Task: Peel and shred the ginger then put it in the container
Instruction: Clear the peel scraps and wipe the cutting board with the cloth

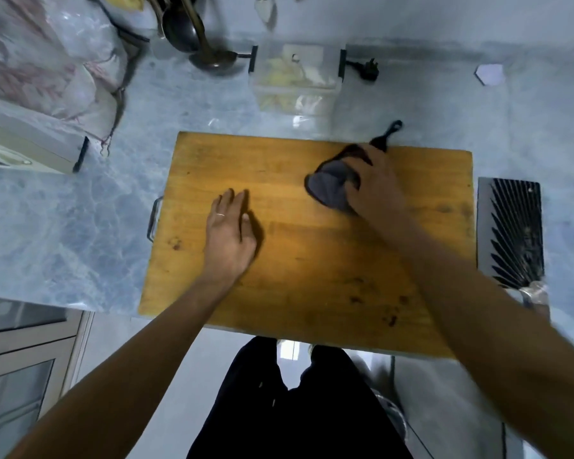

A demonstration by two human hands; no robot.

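The clear plastic container [297,82] stands on the counter [80,210] just beyond the far edge of the wooden cutting board [279,260], and pale yellow shreds of ginger [280,77] show through its walls; black clips sit on its left and right sides. No whole ginger piece can be made out on the board.

On the board, toward its far right part, the right hand [375,183] has its fingers curled round a dark grey cloth [330,190], pressing it down on the wood. A black looped handle or strap [390,135] sticks out past the hand over the board's far edge; whether it belongs to the cloth cannot be told, as the area is blurred. The left hand [231,233] lies left of the board's middle, palm down, fingers straight and close together, holding nothing, with a ring on one finger. Whether it touches the wood or hovers just above cannot be told.

A metal handle [153,218] is fixed to the board's left end. Right of the board, just beside its edge, lies a cleaver [511,230] with a ribbed dark pattern on its blade. Beyond the board to the left of the container hangs a dark ladle [212,59], and right of the container a black plug [365,71] rests on the counter. Far left of the board are crumpled plastic bags [47,54]. The board's near edge overhangs the counter above the person's dark trousers [295,409].
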